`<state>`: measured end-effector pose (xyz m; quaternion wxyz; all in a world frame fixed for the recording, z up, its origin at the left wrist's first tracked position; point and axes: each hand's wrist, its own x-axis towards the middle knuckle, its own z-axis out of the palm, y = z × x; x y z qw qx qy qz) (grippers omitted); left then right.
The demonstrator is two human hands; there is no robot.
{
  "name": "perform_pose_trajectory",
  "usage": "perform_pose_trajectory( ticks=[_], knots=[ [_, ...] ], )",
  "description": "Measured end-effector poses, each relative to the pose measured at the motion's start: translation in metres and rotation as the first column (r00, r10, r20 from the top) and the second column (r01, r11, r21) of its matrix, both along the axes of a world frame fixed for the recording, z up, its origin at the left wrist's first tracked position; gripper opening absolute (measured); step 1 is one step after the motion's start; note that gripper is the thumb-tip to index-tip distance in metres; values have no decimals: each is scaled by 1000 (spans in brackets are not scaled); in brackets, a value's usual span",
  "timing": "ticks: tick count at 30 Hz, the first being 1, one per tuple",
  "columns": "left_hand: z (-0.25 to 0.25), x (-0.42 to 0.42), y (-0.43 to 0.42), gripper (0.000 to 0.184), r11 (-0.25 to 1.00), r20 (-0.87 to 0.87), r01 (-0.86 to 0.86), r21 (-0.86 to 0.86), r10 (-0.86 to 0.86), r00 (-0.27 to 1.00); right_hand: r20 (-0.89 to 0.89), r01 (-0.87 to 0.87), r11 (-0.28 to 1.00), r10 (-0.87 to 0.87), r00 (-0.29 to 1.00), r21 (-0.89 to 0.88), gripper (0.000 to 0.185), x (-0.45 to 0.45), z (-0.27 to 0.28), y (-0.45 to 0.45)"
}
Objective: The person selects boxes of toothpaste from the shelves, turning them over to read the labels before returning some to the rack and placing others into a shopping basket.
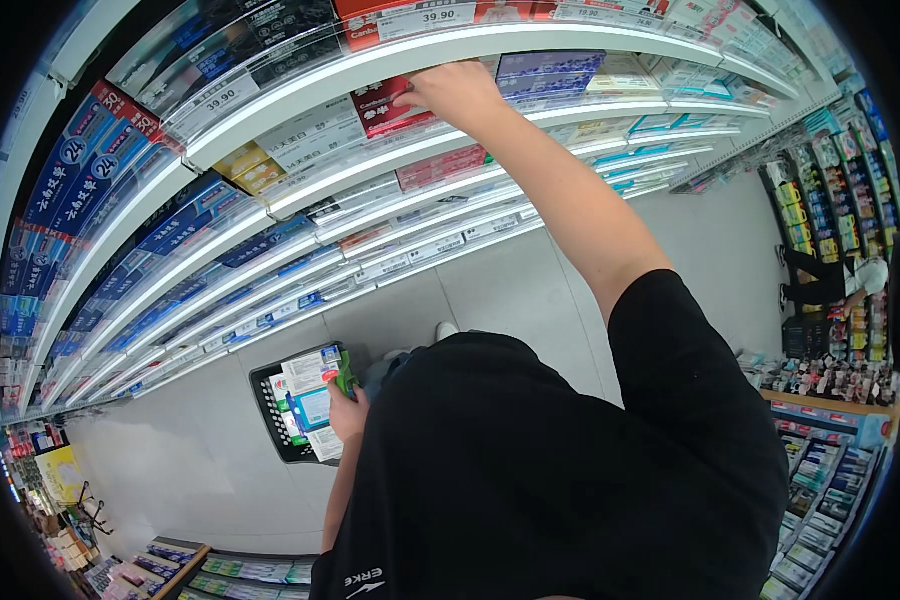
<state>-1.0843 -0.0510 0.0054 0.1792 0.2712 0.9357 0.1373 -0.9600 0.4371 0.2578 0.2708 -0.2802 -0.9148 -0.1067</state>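
Observation:
My right hand [455, 92] reaches up to a shelf under the top ledge. Its thumb presses the front of a red toothpaste box [385, 108], one of a small red stack. The other fingers are partly hidden behind the box and shelf. White boxes [315, 135] stand left of it and purple boxes [550, 72] right of it. Low down, my left hand [348, 412] is closed round a green piece [346, 375] that looks like the handle of a black shopping basket [262, 400]. White, blue and green packages [310, 405] lie in the basket.
Curved-looking shelves of toothpaste boxes [80, 165] with price tags [425, 18] run across the front. A grey tiled floor [490, 290] lies below. Another person [835, 280] is at racks on the right. Display stands [180, 560] stand at the lower left.

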Motion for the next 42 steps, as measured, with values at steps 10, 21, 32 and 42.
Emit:
perform_pose_trajectory(
  ticks=[10, 21, 32, 42],
  knots=[
    [-16, -8, -8, 37, 999, -36, 23, 37, -21, 999, -107, -431, 902, 428, 898, -9, 29, 68, -118, -96],
    [-23, -20, -15, 37, 1000, -28, 3, -22, -3, 1000, 710, 910, -285, 571, 413, -300, 44, 410, -317, -256],
    [-13, -7, -42, 49, 974, 72, -227, 10, 226, 972, 689, 549, 435, 575, 441, -714, 12, 278, -431, -139],
    [-6, 6, -86, 57, 962, 79, -234, -142, 247, 966, 336, -293, 494, 826, 452, -819, 61, -51, -268, -232]
  ],
)
